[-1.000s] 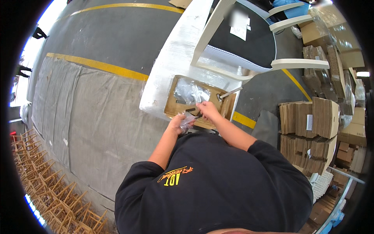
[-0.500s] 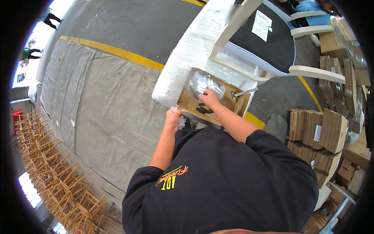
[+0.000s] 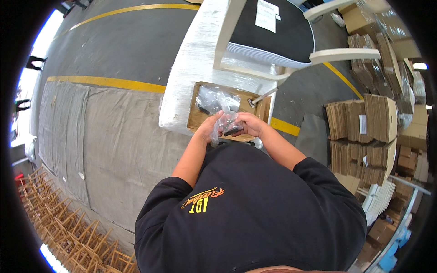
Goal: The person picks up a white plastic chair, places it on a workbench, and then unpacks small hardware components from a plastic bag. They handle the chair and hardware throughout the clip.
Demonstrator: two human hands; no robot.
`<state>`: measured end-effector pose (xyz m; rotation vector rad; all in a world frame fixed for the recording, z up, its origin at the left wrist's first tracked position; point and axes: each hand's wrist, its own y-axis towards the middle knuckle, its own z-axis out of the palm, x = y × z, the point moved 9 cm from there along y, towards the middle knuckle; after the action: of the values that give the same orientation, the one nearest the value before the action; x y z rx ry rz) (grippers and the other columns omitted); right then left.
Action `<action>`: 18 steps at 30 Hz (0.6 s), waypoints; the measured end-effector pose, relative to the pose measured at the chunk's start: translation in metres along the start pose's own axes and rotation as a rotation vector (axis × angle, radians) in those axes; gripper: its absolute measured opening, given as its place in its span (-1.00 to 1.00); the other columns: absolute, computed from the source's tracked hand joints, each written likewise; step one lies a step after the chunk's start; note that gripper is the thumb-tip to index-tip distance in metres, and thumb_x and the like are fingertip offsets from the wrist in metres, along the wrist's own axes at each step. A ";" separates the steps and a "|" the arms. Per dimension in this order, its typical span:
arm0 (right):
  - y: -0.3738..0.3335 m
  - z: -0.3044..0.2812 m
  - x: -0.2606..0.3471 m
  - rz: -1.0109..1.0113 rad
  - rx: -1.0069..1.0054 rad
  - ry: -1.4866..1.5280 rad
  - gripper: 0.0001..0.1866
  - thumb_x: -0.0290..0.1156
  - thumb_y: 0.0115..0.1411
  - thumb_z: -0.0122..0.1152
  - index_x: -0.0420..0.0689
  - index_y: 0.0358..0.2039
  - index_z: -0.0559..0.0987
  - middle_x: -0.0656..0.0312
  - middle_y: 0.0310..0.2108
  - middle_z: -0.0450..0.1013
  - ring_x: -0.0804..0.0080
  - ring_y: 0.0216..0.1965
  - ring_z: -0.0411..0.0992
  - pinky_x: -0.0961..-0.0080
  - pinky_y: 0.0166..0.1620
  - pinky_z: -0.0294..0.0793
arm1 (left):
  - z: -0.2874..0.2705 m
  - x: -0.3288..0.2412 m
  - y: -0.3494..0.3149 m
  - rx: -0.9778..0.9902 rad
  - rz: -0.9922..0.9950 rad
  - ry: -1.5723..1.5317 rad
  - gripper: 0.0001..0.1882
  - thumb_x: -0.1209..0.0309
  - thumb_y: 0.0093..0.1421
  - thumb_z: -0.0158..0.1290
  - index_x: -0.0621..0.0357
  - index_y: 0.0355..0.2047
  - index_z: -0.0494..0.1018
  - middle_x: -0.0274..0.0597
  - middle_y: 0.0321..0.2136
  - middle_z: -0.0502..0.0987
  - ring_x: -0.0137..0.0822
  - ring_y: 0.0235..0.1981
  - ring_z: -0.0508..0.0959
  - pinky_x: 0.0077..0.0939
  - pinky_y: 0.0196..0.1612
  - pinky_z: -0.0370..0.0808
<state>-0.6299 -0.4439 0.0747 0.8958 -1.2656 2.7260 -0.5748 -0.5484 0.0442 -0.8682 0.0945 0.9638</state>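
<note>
Over a shallow cardboard box [image 3: 193,119], my two hands meet at a crumpled clear plastic bag [image 3: 226,120]. My left hand [image 3: 210,127] is closed on the bag's left side. From the right, my right hand [image 3: 250,123] pinches the bag's other side. A small dark piece [image 3: 233,131] shows just below the right fingers; whether it is held or lies in the box, I cannot tell. Inside the box lie more clear plastic bags [image 3: 208,98] and a hammer [image 3: 262,97], whose handle leans over the right rim.
The box rests on a plastic-wrapped surface [image 3: 180,86]. Beyond it an upturned cream chair frame [image 3: 223,38] has a black seat underside [image 3: 248,27]. Flattened cartons [image 3: 359,120] stand stacked at right. Wooden stools [image 3: 68,218] are piled at lower left beside a grey floor cloth [image 3: 123,141].
My right hand has drawn back from the bags in the box toward my left hand. My left hand has come up over the box with the plastic bag. The whole view has shifted.
</note>
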 end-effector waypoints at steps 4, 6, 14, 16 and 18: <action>-0.003 -0.022 -0.027 0.111 -0.137 0.001 -0.62 -0.36 0.22 0.07 -0.18 0.03 0.47 0.05 -0.08 0.55 0.10 -0.15 0.57 0.11 -0.13 0.65 | 0.008 0.005 0.011 -0.063 0.030 -0.040 -0.51 -0.08 0.32 0.04 0.14 -0.16 0.56 -0.42 -0.51 0.50 -0.54 -0.65 0.35 -0.61 -0.62 0.26; -0.004 -0.032 -0.035 0.113 -0.205 -0.013 -0.64 -0.34 0.24 0.06 -0.17 0.02 0.46 0.05 -0.13 0.56 0.11 -0.20 0.58 0.12 -0.15 0.65 | 0.004 0.011 0.012 -0.114 -0.008 0.027 -0.54 -0.03 0.31 0.07 0.14 -0.18 0.56 -0.40 -0.50 0.50 -0.54 -0.64 0.35 -0.62 -0.62 0.26; 0.000 -0.042 -0.045 0.026 -0.229 0.189 -0.69 -0.32 0.22 0.29 -0.14 -0.08 0.50 0.11 -0.24 0.56 0.20 -0.27 0.59 0.21 -0.14 0.63 | -0.030 0.030 0.018 -0.324 0.085 0.006 -0.79 0.30 0.23 0.20 0.16 -0.22 0.56 -0.31 -0.45 0.56 -0.44 -0.53 0.45 -0.49 -0.52 0.34; 0.001 -0.041 -0.051 0.012 -0.203 0.249 -0.72 -0.38 0.21 0.33 -0.14 -0.11 0.51 0.14 -0.26 0.56 0.23 -0.27 0.59 0.24 -0.14 0.63 | -0.035 0.031 0.020 -0.370 0.134 -0.092 -0.86 0.39 0.24 0.16 0.18 -0.25 0.56 -0.27 -0.44 0.57 -0.40 -0.50 0.48 -0.45 -0.49 0.35; 0.003 -0.040 -0.059 0.020 -0.184 0.269 -0.75 -0.46 0.20 0.34 -0.14 -0.14 0.51 0.16 -0.28 0.56 0.25 -0.27 0.59 0.27 -0.14 0.63 | -0.038 0.033 0.021 -0.424 0.174 -0.142 -0.88 0.41 0.23 0.18 0.18 -0.27 0.55 -0.27 -0.42 0.57 -0.39 -0.48 0.48 -0.45 -0.45 0.36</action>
<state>-0.6009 -0.4043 0.0227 0.4843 -1.4417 2.5783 -0.5600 -0.5461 -0.0086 -1.1898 -0.1647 1.2299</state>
